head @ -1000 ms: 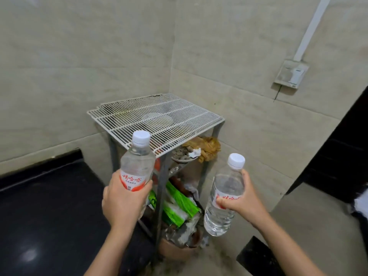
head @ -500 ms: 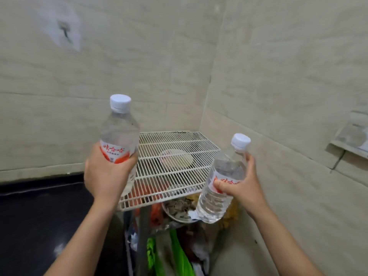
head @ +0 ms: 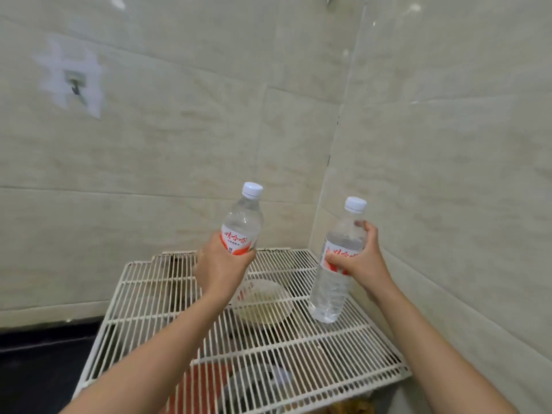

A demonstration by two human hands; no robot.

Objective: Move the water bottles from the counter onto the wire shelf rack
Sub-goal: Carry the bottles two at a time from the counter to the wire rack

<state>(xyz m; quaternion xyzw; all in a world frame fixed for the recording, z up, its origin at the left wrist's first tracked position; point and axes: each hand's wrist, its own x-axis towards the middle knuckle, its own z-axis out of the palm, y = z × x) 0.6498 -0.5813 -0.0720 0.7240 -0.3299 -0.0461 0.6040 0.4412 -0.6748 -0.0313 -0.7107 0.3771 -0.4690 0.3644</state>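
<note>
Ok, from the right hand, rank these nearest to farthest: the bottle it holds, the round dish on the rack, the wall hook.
1. Right bottle, gripped in the right hand.
2. Round dish, on the rack to the hand's left.
3. Wall hook, high on the far left wall.

Free: bare left and front of my white wire shelf rack (head: pixel 143 297) | Blocked: round translucent dish (head: pixel 263 306) mid-shelf; beige tiled walls (head: pixel 448 174) behind, right.

A white wire shelf rack (head: pixel 343 351) in the tiled corner bears a shallow clear dish (head: pixel 264 306).
</note>
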